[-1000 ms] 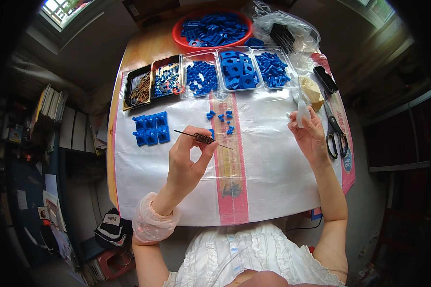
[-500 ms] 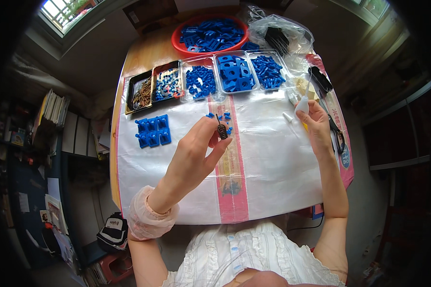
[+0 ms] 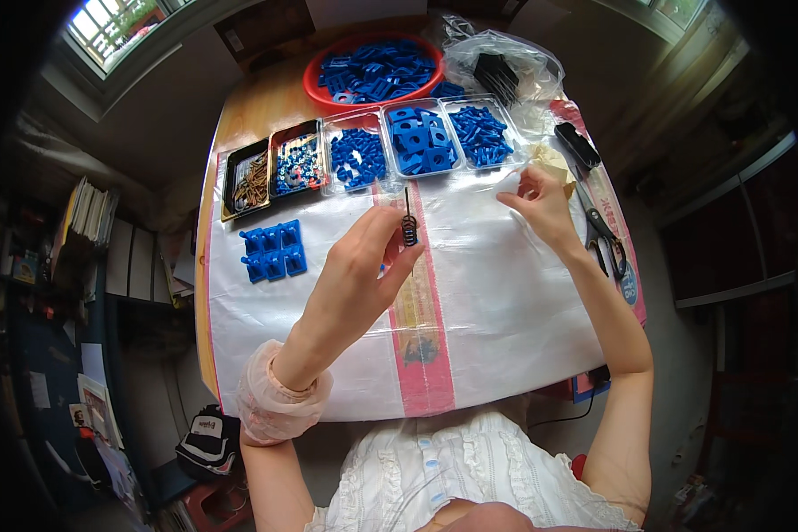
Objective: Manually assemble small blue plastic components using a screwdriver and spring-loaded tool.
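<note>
A thin dark rod (image 3: 407, 208) with a small spring on it is pinched upright in the left hand (image 3: 363, 266), above the white sheet (image 3: 496, 301) on the table, so the spring stays threaded. The right hand (image 3: 541, 204) is curled near the clear trays (image 3: 421, 142), perhaps for picking; what its grip holds cannot be told.

One head-worn fisheye camera looks steeply down, fairly near, onto the table (image 3: 239, 115).

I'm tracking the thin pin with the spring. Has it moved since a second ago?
Yes. The pin, in the left hand, swung from lying flat to upright, nearer the clear trays.
</note>
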Available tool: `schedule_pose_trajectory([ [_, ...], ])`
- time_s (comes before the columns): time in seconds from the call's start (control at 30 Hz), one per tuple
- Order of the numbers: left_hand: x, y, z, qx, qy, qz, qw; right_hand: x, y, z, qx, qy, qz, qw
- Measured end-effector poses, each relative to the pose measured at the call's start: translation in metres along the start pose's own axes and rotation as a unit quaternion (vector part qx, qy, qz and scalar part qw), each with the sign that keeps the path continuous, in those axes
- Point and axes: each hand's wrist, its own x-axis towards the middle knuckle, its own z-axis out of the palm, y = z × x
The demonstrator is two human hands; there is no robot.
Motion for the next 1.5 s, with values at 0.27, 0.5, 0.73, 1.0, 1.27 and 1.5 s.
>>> schedule_pose_trajectory([
  [0.27,0.002,-0.006,0.003,-0.019,-0.013,-0.028,0.999,0.0,-0.005,0.025,-0.087,-0.051,-0.001,0.995],
  [0.5,0.007,-0.014,0.003,-0.026,-0.025,-0.016,0.999,-0.002,-0.008,0.021,-0.091,-0.057,0.001,0.994],
  [0.73,0.005,-0.016,0.005,-0.04,-0.026,-0.028,0.998,-0.021,-0.028,0.006,-0.11,0.042,-0.101,0.988],
  [1.0,0.012,-0.008,0.005,-0.038,-0.03,-0.021,0.999,-0.054,-0.116,0.006,0.038,-0.095,-0.139,0.985],
  [1.27,0.014,-0.002,0.005,-0.049,-0.013,-0.009,0.999,-0.043,-0.129,0.029,0.087,-0.174,-0.144,0.97],
  [1.5,0.015,-0.004,0.006,-0.057,-0.01,0.001,0.998,-0.044,-0.127,0.038,0.096,-0.171,-0.125,0.973],
])
